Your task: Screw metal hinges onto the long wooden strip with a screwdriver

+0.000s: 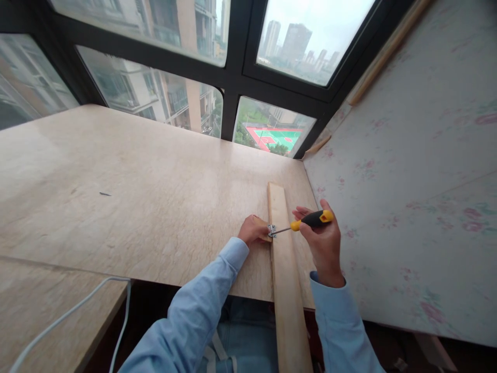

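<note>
A long wooden plank (285,269) lies on the marble-patterned ledge and reaches past its front edge toward me. A small silvery metal hinge (272,231) sits at the plank's left edge. My left hand (253,230) is closed at the hinge, its fingertips against it and the plank's side; part of the grip is hidden. In my right hand (324,246) is a yellow-and-black screwdriver (314,220), held by the handle from the right. The shaft points left, with its tip at the hinge.
The pale ledge (155,181) runs along dark-framed windows (233,83). A small dark sliver-like object (104,194) lies on its left part. Floral wallpapered wall (407,207) rises close to my right. A white cable (73,313) hangs over the lower-left surface's edge.
</note>
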A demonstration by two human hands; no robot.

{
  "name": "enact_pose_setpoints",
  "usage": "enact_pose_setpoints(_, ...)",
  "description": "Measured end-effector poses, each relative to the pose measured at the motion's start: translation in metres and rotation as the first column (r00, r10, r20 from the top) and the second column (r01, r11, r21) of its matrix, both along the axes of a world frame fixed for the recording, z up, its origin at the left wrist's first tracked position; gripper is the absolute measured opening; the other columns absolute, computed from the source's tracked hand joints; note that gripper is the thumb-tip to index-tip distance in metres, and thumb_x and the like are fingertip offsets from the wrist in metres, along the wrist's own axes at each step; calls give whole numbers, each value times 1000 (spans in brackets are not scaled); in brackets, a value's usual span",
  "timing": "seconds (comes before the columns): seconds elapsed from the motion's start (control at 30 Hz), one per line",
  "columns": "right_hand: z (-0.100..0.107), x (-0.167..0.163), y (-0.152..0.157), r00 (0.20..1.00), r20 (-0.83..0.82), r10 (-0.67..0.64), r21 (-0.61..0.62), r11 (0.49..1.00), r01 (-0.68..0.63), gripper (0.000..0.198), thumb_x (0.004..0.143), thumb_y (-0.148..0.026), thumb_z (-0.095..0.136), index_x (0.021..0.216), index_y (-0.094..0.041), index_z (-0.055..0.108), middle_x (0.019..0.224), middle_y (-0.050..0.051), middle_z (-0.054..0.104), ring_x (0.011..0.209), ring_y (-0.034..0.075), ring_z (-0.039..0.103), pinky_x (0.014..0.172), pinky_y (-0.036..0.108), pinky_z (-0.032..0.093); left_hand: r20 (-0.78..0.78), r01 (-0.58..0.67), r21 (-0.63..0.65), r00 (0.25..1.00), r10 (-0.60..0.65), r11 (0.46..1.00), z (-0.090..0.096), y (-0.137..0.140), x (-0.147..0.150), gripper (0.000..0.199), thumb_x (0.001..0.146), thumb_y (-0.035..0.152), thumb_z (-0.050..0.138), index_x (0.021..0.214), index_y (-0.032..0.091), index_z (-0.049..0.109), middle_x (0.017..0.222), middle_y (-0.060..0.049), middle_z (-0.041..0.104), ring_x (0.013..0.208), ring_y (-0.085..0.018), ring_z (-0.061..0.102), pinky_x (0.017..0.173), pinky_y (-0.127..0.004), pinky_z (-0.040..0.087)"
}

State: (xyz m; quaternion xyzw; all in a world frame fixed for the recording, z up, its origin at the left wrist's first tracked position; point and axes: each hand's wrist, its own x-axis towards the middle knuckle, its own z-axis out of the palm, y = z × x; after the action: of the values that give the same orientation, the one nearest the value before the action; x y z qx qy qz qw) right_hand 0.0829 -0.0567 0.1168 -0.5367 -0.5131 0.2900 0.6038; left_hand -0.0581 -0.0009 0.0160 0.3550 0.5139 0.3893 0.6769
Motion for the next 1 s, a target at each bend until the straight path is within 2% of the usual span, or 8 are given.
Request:
enact_pose_setpoints(0.13,-3,1,1,988,142,-65,-4,998,66,88,66,-37,80,141,-23,36,119,11,62,104,23,65,94,46,52,17,31,5,999,-31,1000,-2,0,0,35,54,13,76,76,18,49,60,5,58,57,-15,63,45,-21,48)
enact_pose_setpoints(0.23,-3,1,1,943,262,-205,-37,974,222,91,59,-41,85,137,-17,44,106,11,66,88,24,68,87,46,55,29,27,4,999,-27,1000,-2,0,-1,37,55,13,76,78,18,48,61,5,58,57,-16,64,45,-22,50)
enact_pose_setpoints(0.3,-1,-1,0,947,226,-228,-48,969,244,93,59,-42,85,137,-16,43,98,10,69,84,25,69,86,48,55,26,25,-2,999,-24,1000,-2,1,-1,39,55,13,77,79,18,47,61,5,58,57,-16,64,46,-23,50)
enact_pose_setpoints(0.43,2,-5,-1,999,5,-36,-68,997,36,101,67,-38,80,147,-19,22,104,10,70,98,25,69,94,50,51,20,28,-5,999,-28,1000,-3,2,0,39,54,12,77,79,18,47,61,5,58,57,-16,64,46,-22,49)
enact_pose_setpoints(0.53,-1,-2,1,999,16,31,-76,997,-30,99,66,-39,79,145,-22,22,120,13,62,112,25,63,97,48,49,18,33,7,999,-33,999,-3,1,0,37,54,11,76,76,18,48,59,5,57,56,-16,63,45,-22,49)
enact_pose_setpoints(0.73,-3,1,0,929,236,-286,-46,951,304,96,57,-42,86,136,-16,39,103,11,65,89,27,68,87,47,54,28,21,17,999,-22,1000,-3,0,0,33,53,14,77,74,18,51,61,4,59,59,-16,63,48,-22,50)
enact_pose_setpoints(0.9,3,-7,-4,994,-78,-76,-21,997,74,92,65,-25,78,140,-21,25,98,5,71,99,23,69,99,50,48,-5,31,63,1000,-31,998,-10,2,1,29,52,15,76,67,16,51,56,4,56,53,-13,59,43,-19,45)
enact_pose_setpoints(1.0,9,-9,-5,973,-228,40,19,999,-37,83,61,-13,74,132,-24,31,101,4,71,105,23,67,104,51,44,25,17,67,1000,-19,998,-11,3,2,29,52,14,76,66,16,51,56,4,56,51,-13,59,43,-18,44)
